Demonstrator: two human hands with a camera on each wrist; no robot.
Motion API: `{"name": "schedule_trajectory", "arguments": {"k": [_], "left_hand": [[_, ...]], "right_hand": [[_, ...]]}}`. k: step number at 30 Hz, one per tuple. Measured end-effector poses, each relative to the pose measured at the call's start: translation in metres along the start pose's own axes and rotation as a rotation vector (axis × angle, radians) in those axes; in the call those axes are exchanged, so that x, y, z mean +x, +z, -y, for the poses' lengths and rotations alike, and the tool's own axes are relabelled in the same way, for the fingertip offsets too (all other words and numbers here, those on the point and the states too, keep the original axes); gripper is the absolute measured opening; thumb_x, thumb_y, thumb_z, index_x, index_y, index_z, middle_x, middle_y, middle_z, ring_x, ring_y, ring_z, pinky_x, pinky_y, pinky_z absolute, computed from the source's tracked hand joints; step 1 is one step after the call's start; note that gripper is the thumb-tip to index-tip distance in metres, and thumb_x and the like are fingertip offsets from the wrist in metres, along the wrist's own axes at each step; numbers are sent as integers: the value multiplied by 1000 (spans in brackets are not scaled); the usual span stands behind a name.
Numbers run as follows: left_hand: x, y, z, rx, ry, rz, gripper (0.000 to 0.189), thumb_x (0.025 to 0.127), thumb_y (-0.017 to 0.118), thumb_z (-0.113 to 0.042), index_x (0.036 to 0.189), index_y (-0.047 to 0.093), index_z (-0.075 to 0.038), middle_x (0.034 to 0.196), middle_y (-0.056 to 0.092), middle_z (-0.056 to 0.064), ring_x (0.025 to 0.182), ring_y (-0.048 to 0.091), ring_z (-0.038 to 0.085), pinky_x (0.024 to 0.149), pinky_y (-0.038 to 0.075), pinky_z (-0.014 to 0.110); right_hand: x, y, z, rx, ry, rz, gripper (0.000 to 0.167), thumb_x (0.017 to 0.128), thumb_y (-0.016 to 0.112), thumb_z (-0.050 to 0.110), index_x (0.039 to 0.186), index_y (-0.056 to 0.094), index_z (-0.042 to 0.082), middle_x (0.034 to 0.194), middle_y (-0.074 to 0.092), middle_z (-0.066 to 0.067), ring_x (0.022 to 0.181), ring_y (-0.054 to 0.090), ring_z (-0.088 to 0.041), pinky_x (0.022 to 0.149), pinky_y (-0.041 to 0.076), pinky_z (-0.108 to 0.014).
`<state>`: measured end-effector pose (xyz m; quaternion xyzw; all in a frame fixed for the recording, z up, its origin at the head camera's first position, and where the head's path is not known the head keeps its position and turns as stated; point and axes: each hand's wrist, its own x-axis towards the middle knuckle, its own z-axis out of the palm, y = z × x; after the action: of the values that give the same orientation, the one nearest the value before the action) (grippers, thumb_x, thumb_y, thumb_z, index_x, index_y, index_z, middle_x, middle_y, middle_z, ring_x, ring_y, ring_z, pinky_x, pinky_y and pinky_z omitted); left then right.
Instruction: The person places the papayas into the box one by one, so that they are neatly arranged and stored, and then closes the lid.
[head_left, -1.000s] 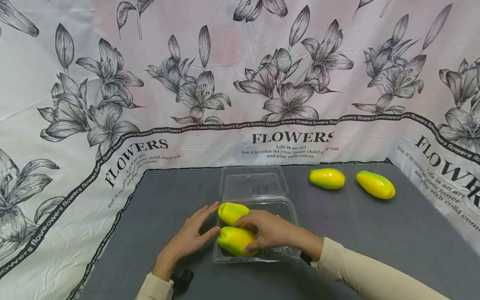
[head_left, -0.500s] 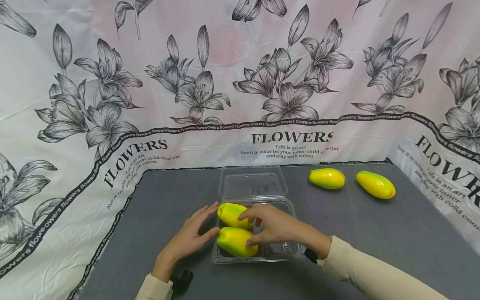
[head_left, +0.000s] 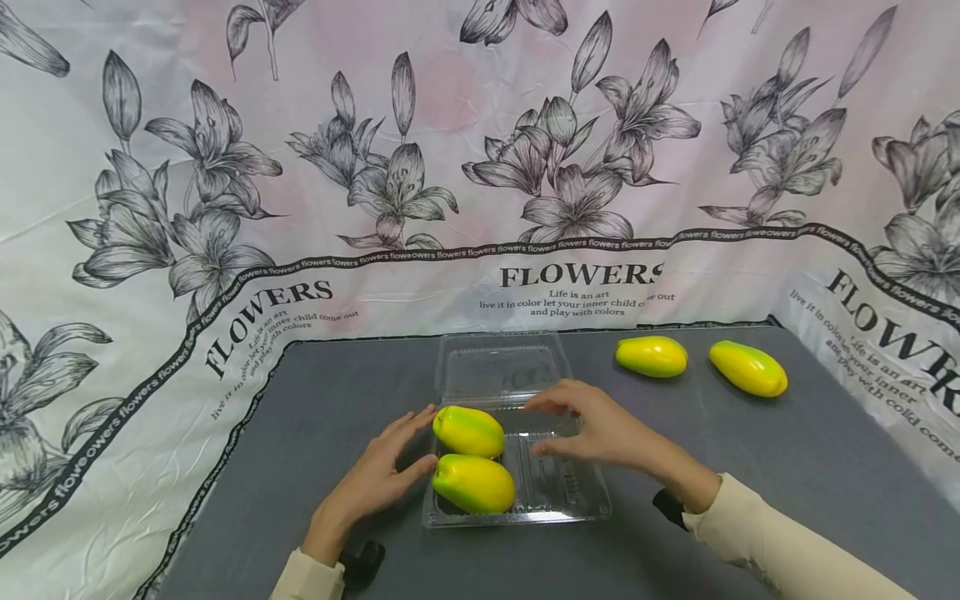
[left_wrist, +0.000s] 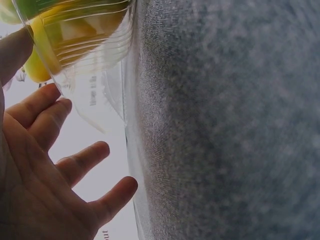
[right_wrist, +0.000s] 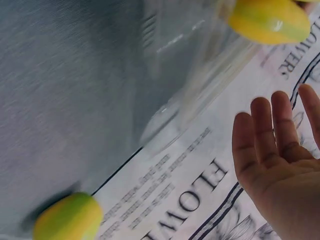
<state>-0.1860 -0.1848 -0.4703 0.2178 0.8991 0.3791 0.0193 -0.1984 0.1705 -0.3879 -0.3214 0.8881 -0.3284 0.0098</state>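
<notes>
Fruit pair [head_left: 474, 483] in container [head_left: 564, 497] — right fingers [right_wrist: 262, 130] above

1. L hand [head_left: 378, 467]: fingers spread, pointing fwd & R, thumb apart.
2. R hand [head_left: 600, 425]: fingers relaxed, slightly bent, pointing L; thumb apart.
3. R forearm [head_left: 795, 533]: slants in from lower R, sleeved.

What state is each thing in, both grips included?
Clear container, partly filled
Clear lid, folded back
Farther boxed fruit, lying inside
Nearer boxed fruit, lying inside
Left loose fruit, lying outside
Right loose fruit, lying outside
Left grip, spread, beside container
Right grip, curved, holding nothing
</notes>
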Motion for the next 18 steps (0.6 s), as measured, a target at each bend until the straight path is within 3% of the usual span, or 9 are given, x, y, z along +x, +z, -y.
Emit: {"name": "schedule_trajectory", "arguments": {"k": [5, 9, 18], "left_hand": [[0, 0, 1, 8, -8, 3, 68, 99, 63, -47, 159, 34, -36, 166, 33, -8, 156, 25, 37, 114, 18, 78], [0, 1, 2, 5, -11, 5, 68, 99, 63, -48, 160, 33, -36, 166, 33, -7, 156, 25, 37, 114, 18, 79], [1, 1, 2, 2, -12, 4, 68, 100, 62, -48, 160, 34, -35, 166, 33, -7, 156, 25, 37, 114, 18, 78]], "right_hand": [[-10, -10, -19, -18, 32, -92, 47, 85, 84, 34, 127, 70, 18, 116, 68, 1, 104, 61, -22, 88, 52, -46], [-18, -21, -38, -51, 72, -156, 47, 85, 84, 30, 127, 70, 14, 119, 70, -4, 103, 61, -21, 85, 52, -44], [-35, -51, -77, -14, 282, -249, 51, 91, 78, 33, 132, 65, 6, 130, 67, -17, 115, 62, -36, 94, 51, -53]]}}
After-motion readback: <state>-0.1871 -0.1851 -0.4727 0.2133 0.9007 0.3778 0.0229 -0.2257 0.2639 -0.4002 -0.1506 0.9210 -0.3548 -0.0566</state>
